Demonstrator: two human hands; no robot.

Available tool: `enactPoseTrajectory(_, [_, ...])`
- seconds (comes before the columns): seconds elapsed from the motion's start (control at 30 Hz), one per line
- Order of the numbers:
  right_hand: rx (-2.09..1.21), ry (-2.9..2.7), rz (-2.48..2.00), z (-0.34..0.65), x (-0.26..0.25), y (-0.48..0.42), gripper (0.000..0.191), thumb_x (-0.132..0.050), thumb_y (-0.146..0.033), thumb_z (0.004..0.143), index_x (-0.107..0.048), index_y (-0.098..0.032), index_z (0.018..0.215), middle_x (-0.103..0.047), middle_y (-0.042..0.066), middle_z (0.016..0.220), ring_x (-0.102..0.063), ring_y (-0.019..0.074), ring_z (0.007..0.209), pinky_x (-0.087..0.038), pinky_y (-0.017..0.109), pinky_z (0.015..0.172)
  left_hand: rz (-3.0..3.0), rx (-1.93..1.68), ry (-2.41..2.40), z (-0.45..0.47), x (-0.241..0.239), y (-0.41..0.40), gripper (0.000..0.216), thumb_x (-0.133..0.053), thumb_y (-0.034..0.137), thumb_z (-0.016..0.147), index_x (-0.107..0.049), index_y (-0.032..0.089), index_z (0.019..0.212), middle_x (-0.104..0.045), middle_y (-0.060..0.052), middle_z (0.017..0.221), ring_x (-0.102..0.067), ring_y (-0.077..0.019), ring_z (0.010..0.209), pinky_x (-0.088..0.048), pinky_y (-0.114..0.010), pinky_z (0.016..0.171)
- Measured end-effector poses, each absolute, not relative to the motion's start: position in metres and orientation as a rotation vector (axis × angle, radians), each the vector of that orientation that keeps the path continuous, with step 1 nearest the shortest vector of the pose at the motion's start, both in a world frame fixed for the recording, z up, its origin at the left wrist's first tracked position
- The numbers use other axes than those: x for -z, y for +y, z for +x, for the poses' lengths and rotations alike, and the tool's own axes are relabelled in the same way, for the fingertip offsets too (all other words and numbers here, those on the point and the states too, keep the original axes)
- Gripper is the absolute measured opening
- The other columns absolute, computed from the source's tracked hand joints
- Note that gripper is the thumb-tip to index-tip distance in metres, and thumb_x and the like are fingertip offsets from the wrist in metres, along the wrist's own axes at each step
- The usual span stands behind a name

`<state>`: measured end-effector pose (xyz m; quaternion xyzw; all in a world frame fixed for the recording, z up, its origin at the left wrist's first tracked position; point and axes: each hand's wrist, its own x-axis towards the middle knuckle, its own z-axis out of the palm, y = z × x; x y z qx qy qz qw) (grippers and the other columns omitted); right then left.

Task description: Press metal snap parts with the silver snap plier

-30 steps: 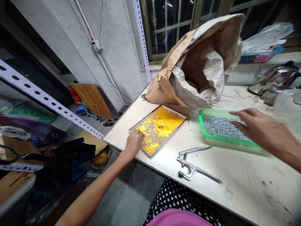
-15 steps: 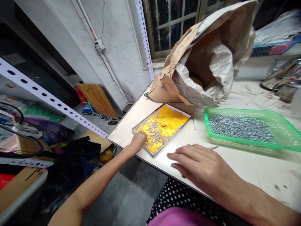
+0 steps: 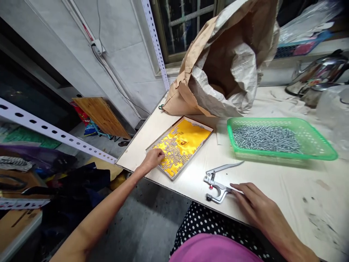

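Note:
My left hand (image 3: 154, 158) is over the near left edge of a shallow tray (image 3: 196, 153). Its fingers are curled together; anything between them is hidden. Many small metal pins (image 3: 174, 154) lie scattered on the tray's yellow lining (image 3: 195, 135), mostly in its left half. My right hand (image 3: 256, 205) has its thumb and fingers at one handle of silver snap pliers (image 3: 218, 187). These pliers lie near the table's front edge, jaws towards the left, the other handle spread away from my hand. A coil spring shows between the handles.
Behind the pliers stands a green plastic basket (image 3: 317, 145) with many grey metal pieces (image 3: 268, 140) in it. A large open paper sack (image 3: 188, 89) rests behind the tray. At the back right is a metal kettle (image 3: 317, 71). A perforated post (image 3: 68, 134) crosses at the left.
My right hand has moved down and right to the pliers' handle, uncovering the pliers. My left hand stays at the tray's edge, its fingers now more curled. The view has shifted slightly.

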<state>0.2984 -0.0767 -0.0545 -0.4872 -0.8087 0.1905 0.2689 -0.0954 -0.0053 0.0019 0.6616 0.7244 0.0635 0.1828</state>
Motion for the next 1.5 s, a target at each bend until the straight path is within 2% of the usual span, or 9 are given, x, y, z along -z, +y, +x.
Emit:
enactPoseTrajectory(0.17, [-0.510, -2.147, -1.311, 0.296, 0.054, -0.074, 0.031, -0.040, -0.043, 0.099, -0.063, -0.027, 0.111, -0.067, 0.004, 0.103, -0.068, 0.0190, 0.089, -0.057, 0.030, 0.074, 1.812, -0.192, 2.057, -0.096, -0.002, -0.001, 0.016, -0.048, 0.020, 0.083, -0.064, 0.016, 0.082, -0.065, 0.001, 0.065, -0.061, -0.0126, 0.061, -0.046, -0.021, 0.061])
enactPoseTrajectory(0.43, [-0.607, -2.124, -1.319, 0.301, 0.063, -0.080, 0.028, -0.041, -0.043, 0.098, -0.062, -0.028, 0.108, -0.066, 0.003, 0.104, -0.067, 0.0192, 0.094, -0.056, 0.032, 0.080, 1.940, -0.161, 2.133, -0.093, 0.005, -0.002, 0.021, -0.048, 0.013, 0.081, -0.068, 0.014, 0.082, -0.068, -0.008, 0.091, -0.062, -0.0190, 0.088, -0.047, -0.028, 0.080])
enactPoseTrajectory(0.6, [-0.622, -2.117, -1.353, 0.309, 0.064, -0.085, 0.030, -0.041, -0.045, 0.098, -0.062, -0.028, 0.111, -0.065, 0.005, 0.107, -0.066, 0.0207, 0.095, -0.055, 0.033, 0.081, 1.926, -0.165, 2.169, -0.095, -0.001, 0.000, 0.024, -0.049, 0.010, 0.080, -0.072, 0.014, 0.084, -0.070, -0.009, 0.094, -0.063, -0.0203, 0.093, -0.048, -0.030, 0.087])
enactPoseTrajectory(0.67, [-0.625, -2.122, -1.360, 0.311, 0.065, -0.088, 0.030, -0.042, -0.045, 0.097, -0.062, -0.028, 0.113, -0.064, 0.005, 0.108, -0.067, 0.0205, 0.094, -0.055, 0.033, 0.080, 1.899, -0.169, 2.178, -0.090, -0.009, -0.003, 0.024, -0.050, 0.008, 0.078, -0.073, 0.015, 0.084, -0.071, -0.007, 0.089, -0.064, -0.0196, 0.090, -0.049, -0.029, 0.086])
enactPoseTrajectory(0.83, [-0.578, -2.151, -1.418, 0.310, 0.063, -0.090, 0.032, -0.041, -0.042, 0.098, -0.059, -0.026, 0.120, -0.061, 0.007, 0.112, -0.067, 0.0200, 0.090, -0.056, 0.033, 0.077, 1.685, -0.468, 1.858, -0.037, -0.025, -0.035, 0.025, -0.050, 0.014, 0.085, -0.068, 0.014, 0.103, -0.072, -0.004, 0.085, -0.067, -0.0142, 0.073, -0.055, -0.026, 0.072])
enactPoseTrajectory(0.9, [-0.544, -2.205, -1.449, 0.307, 0.060, -0.090, 0.034, -0.039, -0.038, 0.098, -0.056, -0.024, 0.124, -0.060, 0.008, 0.112, -0.066, 0.0205, 0.089, -0.056, 0.035, 0.077, 1.803, -0.493, 1.707, -0.006, -0.022, -0.054, 0.021, -0.053, 0.016, 0.087, -0.068, 0.015, 0.101, -0.071, -0.004, 0.087, -0.067, -0.0146, 0.075, -0.054, -0.027, 0.075])
enactPoseTrajectory(1.17, [-0.402, -2.322, -1.479, 0.305, 0.060, -0.089, 0.034, -0.038, -0.025, 0.097, -0.054, -0.018, 0.126, -0.060, 0.012, 0.106, -0.063, 0.0227, 0.088, -0.054, 0.036, 0.074, 2.346, 0.127, 1.659, 0.046, 0.024, -0.079, 0.026, -0.041, 0.010, 0.093, -0.064, 0.018, 0.103, -0.063, -0.008, 0.102, -0.059, -0.0212, 0.098, -0.049, -0.030, 0.083])
enactPoseTrajectory(1.33, [-0.398, -2.365, -1.494, 0.307, 0.061, -0.088, 0.033, -0.040, -0.025, 0.098, -0.053, -0.016, 0.126, -0.059, 0.012, 0.107, -0.063, 0.0224, 0.086, -0.052, 0.035, 0.073, 2.334, 0.152, 1.707, 0.044, 0.027, -0.073, 0.025, -0.038, 0.015, 0.097, -0.059, 0.019, 0.109, -0.060, -0.007, 0.101, -0.058, -0.0181, 0.096, -0.047, -0.027, 0.083])
enactPoseTrajectory(1.5, [-0.410, -2.456, -1.544, 0.304, 0.049, -0.084, 0.027, -0.042, -0.024, 0.097, -0.057, -0.018, 0.120, -0.059, 0.009, 0.105, -0.062, 0.0193, 0.080, -0.049, 0.031, 0.066, 2.403, 0.304, 1.716, 0.048, 0.023, -0.074, 0.024, -0.039, 0.013, 0.096, -0.060, 0.017, 0.106, -0.060, -0.009, 0.102, -0.057, -0.0205, 0.098, -0.046, -0.029, 0.081])
